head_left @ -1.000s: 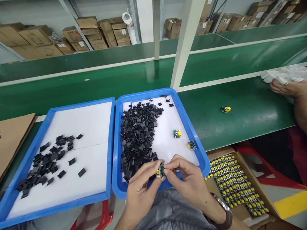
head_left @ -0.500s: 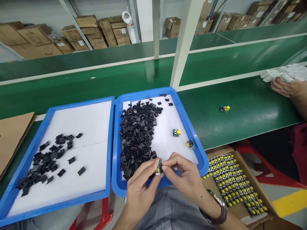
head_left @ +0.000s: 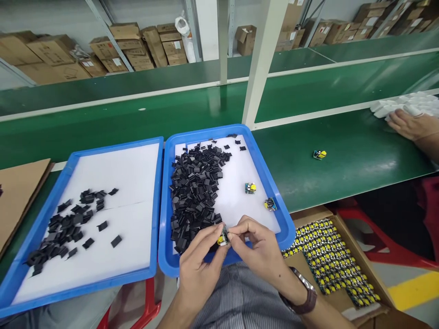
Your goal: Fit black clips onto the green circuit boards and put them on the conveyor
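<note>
A small circuit board (head_left: 222, 237) with a yellow component is pinched between both my hands, above the near edge of the right blue tray (head_left: 163, 228). My left hand (head_left: 202, 260) grips its left side with thumb and fingers. From the right, the fingertips of my right hand (head_left: 255, 244) press on the board's edge; whether they also hold a small part is hidden. Black plastic pieces (head_left: 195, 187) are heaped in the tray's left half. Two more boards lie on its white liner, one circuit board (head_left: 250, 188) farther in and another circuit board (head_left: 270, 204) by the right rim.
A second blue tray (head_left: 156, 205) with scattered black pieces (head_left: 68, 228) stands at left, beside cardboard (head_left: 20, 196). One board (head_left: 319, 155) lies on the green bench (head_left: 295, 183). A carton (head_left: 356, 256) of boards sits lower right. Another person's hand (head_left: 411, 124) touches white parts (head_left: 408, 104).
Both hands, still on the circuit board, have shifted slightly left and up in view. The board appears tilted a little differently. The other person's hand has barely moved.
</note>
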The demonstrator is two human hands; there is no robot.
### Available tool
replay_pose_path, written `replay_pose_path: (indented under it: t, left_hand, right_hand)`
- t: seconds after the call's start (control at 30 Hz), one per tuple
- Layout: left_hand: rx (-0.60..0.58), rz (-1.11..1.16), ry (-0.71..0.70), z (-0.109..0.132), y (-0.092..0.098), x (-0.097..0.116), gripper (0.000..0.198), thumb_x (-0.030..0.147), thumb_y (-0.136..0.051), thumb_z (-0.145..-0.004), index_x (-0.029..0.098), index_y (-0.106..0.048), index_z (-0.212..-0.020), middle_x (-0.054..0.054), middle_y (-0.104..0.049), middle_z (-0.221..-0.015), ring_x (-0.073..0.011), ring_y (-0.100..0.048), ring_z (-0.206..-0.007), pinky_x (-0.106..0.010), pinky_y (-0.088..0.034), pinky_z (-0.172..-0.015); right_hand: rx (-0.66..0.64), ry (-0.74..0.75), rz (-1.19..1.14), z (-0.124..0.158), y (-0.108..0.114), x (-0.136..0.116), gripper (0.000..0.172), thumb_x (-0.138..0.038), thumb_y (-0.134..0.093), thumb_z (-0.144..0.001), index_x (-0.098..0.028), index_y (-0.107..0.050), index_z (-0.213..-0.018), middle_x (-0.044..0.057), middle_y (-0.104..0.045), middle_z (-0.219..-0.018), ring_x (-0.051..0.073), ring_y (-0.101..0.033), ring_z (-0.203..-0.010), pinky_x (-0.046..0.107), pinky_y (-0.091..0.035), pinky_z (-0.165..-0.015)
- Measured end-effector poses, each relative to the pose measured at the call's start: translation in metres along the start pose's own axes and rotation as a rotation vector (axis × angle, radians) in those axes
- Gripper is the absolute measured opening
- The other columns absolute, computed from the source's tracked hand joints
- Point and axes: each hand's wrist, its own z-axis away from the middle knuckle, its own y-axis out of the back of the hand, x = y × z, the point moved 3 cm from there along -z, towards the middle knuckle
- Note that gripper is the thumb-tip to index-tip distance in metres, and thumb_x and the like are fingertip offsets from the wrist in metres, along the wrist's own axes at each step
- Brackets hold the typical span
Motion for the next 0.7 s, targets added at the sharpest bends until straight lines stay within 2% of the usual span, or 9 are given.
replay_pose_path:
  t: [0.13, 0.3, 0.53, 0.7]
  left_hand:
    - [-0.022, 0.093, 0.083, 0.0022, 0.0008, -0.0051, 0.044, 0.009, -0.076, -0.089, 0.03, -0.074, -0.127, -0.004, -0.076, -0.121, -0.0203, -0.075, -0.109, -0.031, -0.066, -0.095]
    - [-0.038, 0.116, 0.081, 0.001, 0.0016, -0.0069, 0.044, 0.007, -0.076, -0.088, 0.031, -0.075, -0.125, -0.004, -0.077, -0.121, -0.0207, -0.075, -0.11, -0.032, -0.066, -0.096]
    - [-0.046, 0.078, -0.022, 0.0027, 0.0028, -0.0071, 0.047, 0.002, -0.072, -0.089, 0.029, -0.073, -0.128, -0.005, -0.077, -0.123, -0.0209, -0.076, -0.111, -0.035, -0.066, -0.099]
    - [-0.062, 0.022, -0.094, 0.0012, 0.0021, -0.0036, 0.05, 0.001, -0.069, -0.09, 0.028, -0.071, -0.132, -0.006, -0.075, -0.126, -0.0209, -0.075, -0.112, -0.036, -0.064, -0.101]
  right_hand:
    - [-0.082, -0.018, -0.023, -0.0003, 0.0015, -0.0037, 0.007, -0.017, -0.066, -0.094, -0.021, -0.072, -0.092, 0.0, -0.064, -0.082, 0.014, -0.061, -0.073, 0.027, -0.05, -0.067]
    - [-0.089, 0.016, -0.021, -0.0005, 0.0029, -0.0077, 0.009, -0.015, -0.065, -0.093, -0.022, -0.071, -0.092, 0.001, -0.067, -0.089, 0.015, -0.065, -0.078, 0.028, -0.053, -0.071]
    - [-0.097, 0.011, 0.123, 0.0016, 0.007, -0.0092, 0.011, -0.013, -0.065, -0.094, -0.021, -0.071, -0.091, -0.002, -0.063, -0.08, 0.013, -0.059, -0.071, 0.026, -0.048, -0.065]
    - [-0.118, 0.074, 0.176, -0.0022, 0.0064, -0.0092, 0.014, -0.012, -0.063, -0.095, -0.021, -0.071, -0.088, -0.002, -0.06, -0.079, 0.012, -0.058, -0.072, 0.026, -0.047, -0.065]
